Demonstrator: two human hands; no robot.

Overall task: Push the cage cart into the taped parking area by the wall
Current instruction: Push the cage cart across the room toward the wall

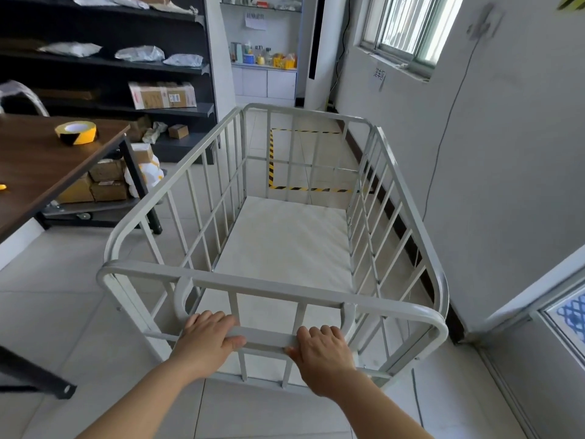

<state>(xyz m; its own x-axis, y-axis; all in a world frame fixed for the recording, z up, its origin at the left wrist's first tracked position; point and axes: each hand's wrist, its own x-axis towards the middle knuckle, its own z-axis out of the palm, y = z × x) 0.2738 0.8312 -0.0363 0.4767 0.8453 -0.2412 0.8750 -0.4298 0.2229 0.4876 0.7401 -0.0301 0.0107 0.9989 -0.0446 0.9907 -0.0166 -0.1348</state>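
Observation:
A white metal cage cart (221, 282) with barred sides and an empty pale floor stands right in front of me on the tiled floor. My left hand (207, 339) and my right hand (321, 351) both grip the low handle bar (269, 339) on its near end, fingers wrapped over it. Beyond the cart's far end, a rectangle of yellow-and-black striped tape (271, 160) marks the floor beside the right-hand wall (493, 153). I see the tape through the cart's bars.
A dark wooden table (41, 166) with a roll of yellow-black tape (76, 132) stands at left, boxes on a low dolly (101, 185) under it. Black shelves with parcels (104, 61) line the back left. A doorframe (538, 299) juts in at right.

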